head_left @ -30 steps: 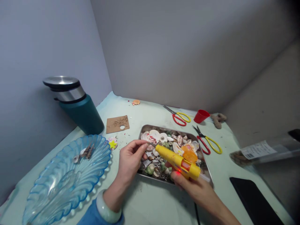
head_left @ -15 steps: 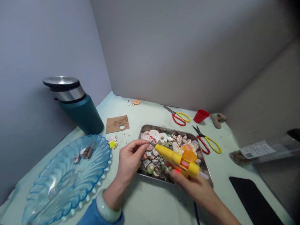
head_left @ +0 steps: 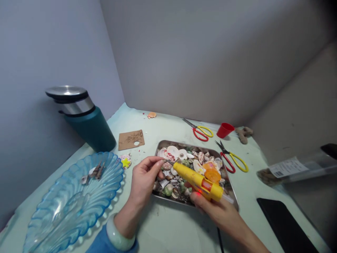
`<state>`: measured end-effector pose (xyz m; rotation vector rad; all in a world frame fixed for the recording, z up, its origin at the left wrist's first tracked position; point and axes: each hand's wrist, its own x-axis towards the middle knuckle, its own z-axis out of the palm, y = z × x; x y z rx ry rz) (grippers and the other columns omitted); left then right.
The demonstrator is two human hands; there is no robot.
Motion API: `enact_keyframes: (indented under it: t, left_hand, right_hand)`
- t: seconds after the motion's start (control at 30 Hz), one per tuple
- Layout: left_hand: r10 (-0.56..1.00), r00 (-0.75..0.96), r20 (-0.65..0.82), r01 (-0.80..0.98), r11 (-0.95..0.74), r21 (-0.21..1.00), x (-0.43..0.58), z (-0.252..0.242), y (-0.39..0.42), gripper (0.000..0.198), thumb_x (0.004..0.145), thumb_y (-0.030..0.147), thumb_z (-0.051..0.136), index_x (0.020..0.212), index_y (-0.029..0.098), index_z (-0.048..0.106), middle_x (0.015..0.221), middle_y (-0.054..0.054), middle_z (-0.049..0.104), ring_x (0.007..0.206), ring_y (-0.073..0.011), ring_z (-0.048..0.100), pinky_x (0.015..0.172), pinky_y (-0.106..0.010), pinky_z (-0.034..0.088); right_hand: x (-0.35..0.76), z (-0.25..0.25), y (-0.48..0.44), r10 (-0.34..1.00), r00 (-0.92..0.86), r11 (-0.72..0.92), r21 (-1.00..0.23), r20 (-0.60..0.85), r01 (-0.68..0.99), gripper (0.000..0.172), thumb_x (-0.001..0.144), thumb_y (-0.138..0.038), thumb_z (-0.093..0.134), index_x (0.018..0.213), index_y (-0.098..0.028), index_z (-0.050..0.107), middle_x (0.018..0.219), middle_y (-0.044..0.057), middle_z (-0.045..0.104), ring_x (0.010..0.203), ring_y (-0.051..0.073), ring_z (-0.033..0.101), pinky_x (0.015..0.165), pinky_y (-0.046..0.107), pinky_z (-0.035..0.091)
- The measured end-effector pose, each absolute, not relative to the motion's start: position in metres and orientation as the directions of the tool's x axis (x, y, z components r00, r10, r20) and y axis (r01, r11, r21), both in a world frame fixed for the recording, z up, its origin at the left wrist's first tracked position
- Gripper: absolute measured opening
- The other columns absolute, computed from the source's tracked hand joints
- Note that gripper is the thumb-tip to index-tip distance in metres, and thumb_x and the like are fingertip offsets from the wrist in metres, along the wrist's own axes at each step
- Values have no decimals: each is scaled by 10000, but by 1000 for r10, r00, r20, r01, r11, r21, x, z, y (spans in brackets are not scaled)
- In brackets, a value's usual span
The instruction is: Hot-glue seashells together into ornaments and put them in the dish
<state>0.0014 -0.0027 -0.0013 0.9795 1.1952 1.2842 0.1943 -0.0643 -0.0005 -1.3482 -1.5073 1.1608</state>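
Observation:
My right hand [head_left: 210,207] grips a yellow glue gun [head_left: 197,181] with a red light lit on its body; its nozzle points left over a metal tray [head_left: 234,200] full of seashells [head_left: 181,156]. My left hand [head_left: 143,181] is pinched shut on a small thin piece that I cannot make out, held right at the nozzle tip above the tray's left side. A pale bangle sits on my left wrist.
A blue glass dish [head_left: 71,200] with a few small dark pieces lies at the left. Behind it stands a teal flask [head_left: 84,119]. A brown card [head_left: 131,139], two scissors [head_left: 201,131] [head_left: 233,160], a red cup [head_left: 225,130] and a black slab [head_left: 284,225] surround the tray.
Almost nothing differs: both hands and the glue gun have shifted very slightly left, staying together over the tray.

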Motion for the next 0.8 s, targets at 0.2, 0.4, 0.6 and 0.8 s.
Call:
enact_keyframes:
  t: [0.2, 0.4, 0.6, 0.8]
  left_hand:
    - [994, -67, -90, -178, 77, 981, 0, -2, -2, 193, 714, 309, 709, 806, 141, 681, 445, 43, 547, 444, -77, 473, 488, -175, 382]
    - [992, -70, -101, -192, 86, 978, -1, -3, -3, 197, 728, 311, 703, 826, 143, 667, 445, 49, 547, 442, -68, 466, 485, -162, 378]
    - [989, -94, -115, -230, 91, 969, 0, -3, -2, 210, 726, 324, 704, 830, 147, 660, 439, 51, 542, 435, -70, 460, 474, -162, 377]
    - [989, -87, -117, -218, 96, 971, -1, -3, -3, 214, 722, 326, 707, 835, 150, 664, 445, 49, 549, 444, -73, 466, 480, -164, 380]
  right_hand:
    - [190, 5, -63, 996, -92, 15, -968, -8, 251, 277, 808, -443, 637, 953, -231, 740, 600, 28, 658, 926, 284, 649, 827, 415, 538]
    - [191, 0, -63, 997, -68, -3, -963, -23, 271, 286, 820, -442, 628, 962, -220, 739, 570, 26, 639, 923, 271, 646, 806, 394, 542]
    - [192, -2, -64, 998, -55, -13, -970, -28, 244, 305, 820, -442, 629, 995, -212, 729, 635, 31, 664, 854, 257, 661, 769, 385, 555]
    - [191, 2, -65, 997, -79, 17, -971, -2, 240, 233, 810, -376, 652, 972, -232, 737, 631, 30, 663, 946, 276, 641, 769, 380, 562]
